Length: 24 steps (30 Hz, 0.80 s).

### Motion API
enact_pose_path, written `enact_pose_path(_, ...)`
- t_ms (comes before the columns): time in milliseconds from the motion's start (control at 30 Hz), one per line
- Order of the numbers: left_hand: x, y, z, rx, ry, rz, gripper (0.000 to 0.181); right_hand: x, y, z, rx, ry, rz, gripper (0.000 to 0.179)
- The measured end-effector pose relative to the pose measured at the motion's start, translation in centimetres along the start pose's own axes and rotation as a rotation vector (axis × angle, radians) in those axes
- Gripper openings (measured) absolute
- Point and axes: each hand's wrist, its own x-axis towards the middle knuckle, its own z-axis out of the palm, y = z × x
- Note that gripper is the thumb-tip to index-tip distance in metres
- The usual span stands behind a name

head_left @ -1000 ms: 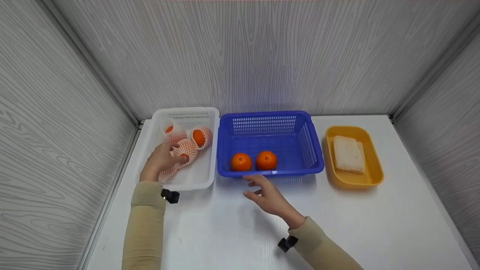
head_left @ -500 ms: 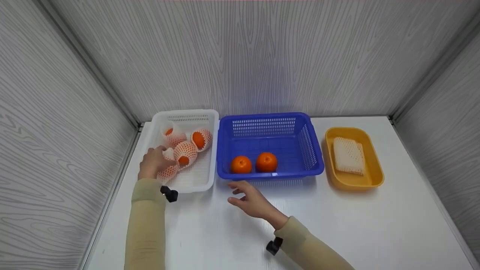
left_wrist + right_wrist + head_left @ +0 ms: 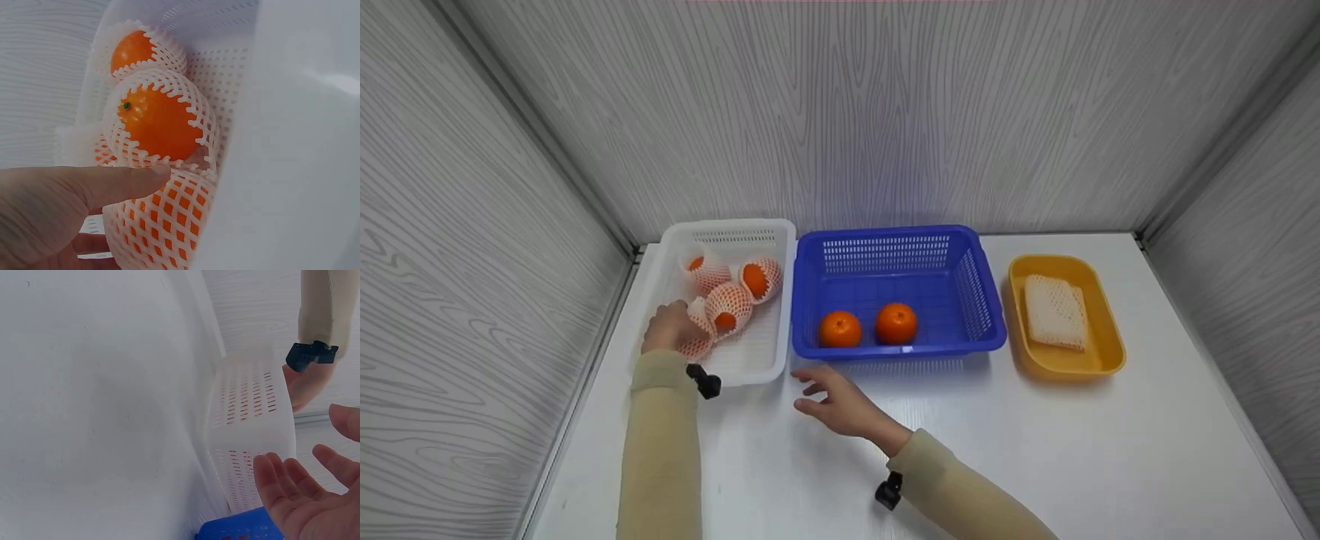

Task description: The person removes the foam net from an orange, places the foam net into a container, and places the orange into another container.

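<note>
Over the near left of the white basket (image 3: 750, 373), my left hand (image 3: 669, 327) grips an orange in a white foam net (image 3: 697, 339). In the left wrist view its thumb lies across the top of this netted orange (image 3: 163, 225), with the other fingers at its side, partly hidden. Several more netted oranges lie beside it, among them one in the middle (image 3: 730, 306) and one at the right (image 3: 760, 279). My right hand (image 3: 840, 405) hovers in front of the baskets, fingers relaxed and apart, holding nothing.
Right of the white basket stands a blue basket (image 3: 900, 350) with two bare oranges (image 3: 896, 324) near its front wall. Farther right, a yellow tray (image 3: 1102, 360) holds a stack of white foam nets (image 3: 1056, 311). Grey wood-grain walls (image 3: 840, 112) enclose the white table (image 3: 997, 435).
My left hand has gone from the middle netted orange to the one at the near left. The right hand has moved left, from before the blue basket toward the white one.
</note>
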Motion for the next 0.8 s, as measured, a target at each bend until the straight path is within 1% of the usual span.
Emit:
enact_pose_path(200,0.0,-0.3,0.3,-0.007,0.010,-0.009,0.068,0.3,-0.3,0.5,0.039,-0.001,0.011,0.046)
enact_pose_path(433,-0.2,-0.6,0.3,0.027,0.009,0.006,0.073,0.5,-0.3,0.6,0.063,-0.015,-0.014,0.047)
enact_pose_path(567,-0.3,-0.7,0.3,0.027,0.011,-0.016,0.075,0.6,-0.2,0.6,0.069,-0.022,-0.004,0.047)
enact_pose_path(667,-0.5,-0.7,0.2,0.004,0.015,-0.035,0.078,0.6,-0.3,0.5,0.067,-0.018,-0.001,0.047)
enact_pose_path(800,-1.2,-0.4,-0.2,-0.016,0.014,-0.047,0.075,0.6,-0.3,0.4,0.072,-0.014,-0.001,0.046)
